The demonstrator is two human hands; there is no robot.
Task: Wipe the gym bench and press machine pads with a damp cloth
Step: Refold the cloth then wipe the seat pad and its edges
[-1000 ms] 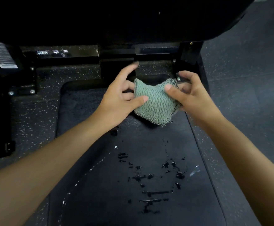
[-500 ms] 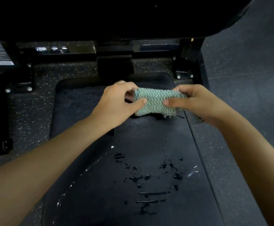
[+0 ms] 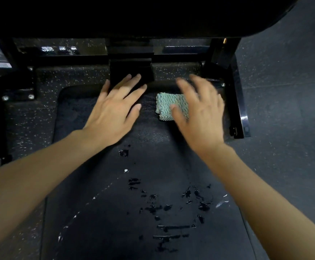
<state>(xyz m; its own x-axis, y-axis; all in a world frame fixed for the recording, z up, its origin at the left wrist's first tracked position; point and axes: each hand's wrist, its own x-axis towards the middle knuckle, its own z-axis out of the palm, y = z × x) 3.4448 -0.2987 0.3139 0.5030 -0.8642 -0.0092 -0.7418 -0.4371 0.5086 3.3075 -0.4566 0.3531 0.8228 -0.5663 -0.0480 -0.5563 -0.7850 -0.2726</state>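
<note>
Cloth [image 3: 169, 106] folded on seat pad [image 3: 96, 212]; right hand [image 3: 199, 113] flat over it.

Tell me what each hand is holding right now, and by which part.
Nothing is gripped. The left hand is open and flat over the seat pad. The right hand is open, fingers spread, over the right part of the folded green cloth lying on the pad.
</note>
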